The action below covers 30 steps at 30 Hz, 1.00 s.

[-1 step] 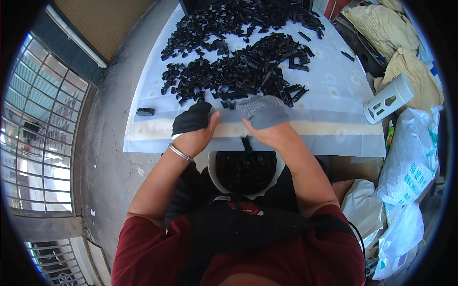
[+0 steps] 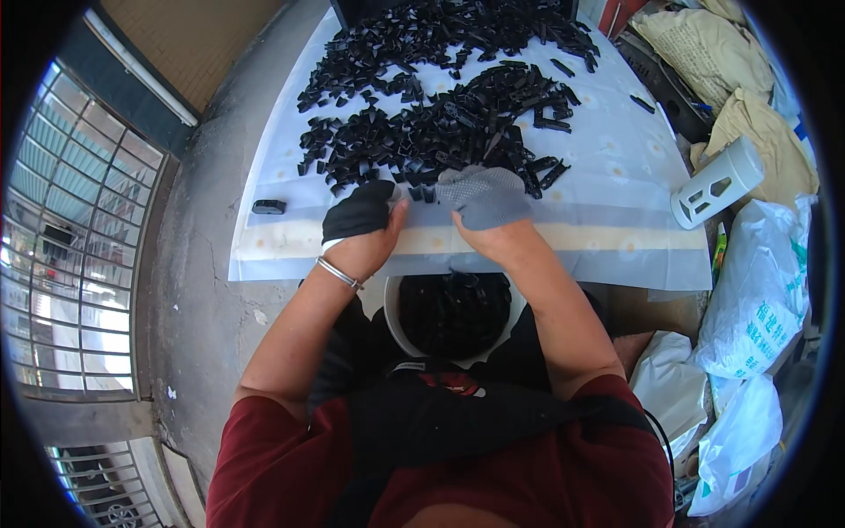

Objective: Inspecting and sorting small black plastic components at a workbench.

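Observation:
Several small black plastic pieces lie in a large loose pile (image 2: 431, 132) on the table in front of me. My left hand (image 2: 359, 218), in a black glove that leaves the thumb bare, is curled closed at the near edge of the pile. My right hand (image 2: 484, 201), in a grey dotted glove, is also curled, level with it. What either hand holds is hidden by the gloves. A couple of black pieces (image 2: 422, 193) lie between the hands. Below the table edge, between my legs, a white bucket (image 2: 392, 308) holds many more black pieces (image 2: 453, 317).
A pale flowered cloth (image 2: 616, 198) covers the table. One separate black part (image 2: 268, 207) lies at its left. A white slotted plastic cylinder (image 2: 717, 182) stands tilted at the right edge, beside stuffed white bags (image 2: 757, 282). A barred window (image 2: 79, 238) is at the left.
The black piece that hung over the table's front edge above the bucket has dropped from there. Both hands have shifted slightly away from me, toward the pile.

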{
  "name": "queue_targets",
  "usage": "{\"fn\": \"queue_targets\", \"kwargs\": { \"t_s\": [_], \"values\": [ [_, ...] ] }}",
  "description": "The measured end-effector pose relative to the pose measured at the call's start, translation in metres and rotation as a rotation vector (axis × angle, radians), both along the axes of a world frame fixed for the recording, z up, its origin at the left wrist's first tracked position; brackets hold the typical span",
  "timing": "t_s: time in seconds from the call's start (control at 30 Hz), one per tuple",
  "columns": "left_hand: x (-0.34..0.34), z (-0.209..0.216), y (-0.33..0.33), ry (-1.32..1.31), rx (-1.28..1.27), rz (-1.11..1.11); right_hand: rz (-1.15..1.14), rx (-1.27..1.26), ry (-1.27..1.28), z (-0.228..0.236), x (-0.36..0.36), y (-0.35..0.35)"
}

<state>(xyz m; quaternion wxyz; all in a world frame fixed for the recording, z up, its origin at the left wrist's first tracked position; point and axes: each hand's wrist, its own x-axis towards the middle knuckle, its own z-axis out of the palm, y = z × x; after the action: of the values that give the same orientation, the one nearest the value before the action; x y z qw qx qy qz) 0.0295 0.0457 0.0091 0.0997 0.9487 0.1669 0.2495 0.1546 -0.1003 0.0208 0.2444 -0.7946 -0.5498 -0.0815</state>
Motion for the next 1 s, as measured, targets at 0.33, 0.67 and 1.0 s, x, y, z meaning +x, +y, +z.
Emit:
{"fn": "queue_targets", "kwargs": {
  "t_s": [0.33, 0.67, 1.0],
  "values": [
    [0.034, -0.018, -0.009, 0.061, 0.153, 0.007, -0.034, -0.077, -0.261, -0.006, 0.012, 0.010],
    [0.004, -0.010, -0.003, -0.158, -0.082, -0.145, -0.003, 0.383, -0.207, -0.034, 0.023, -0.010],
    [-0.026, 0.007, -0.037, -0.074, -0.620, -0.234, 0.236, -0.030, 0.031, 0.001, -0.029, -0.038]
  ]
}}
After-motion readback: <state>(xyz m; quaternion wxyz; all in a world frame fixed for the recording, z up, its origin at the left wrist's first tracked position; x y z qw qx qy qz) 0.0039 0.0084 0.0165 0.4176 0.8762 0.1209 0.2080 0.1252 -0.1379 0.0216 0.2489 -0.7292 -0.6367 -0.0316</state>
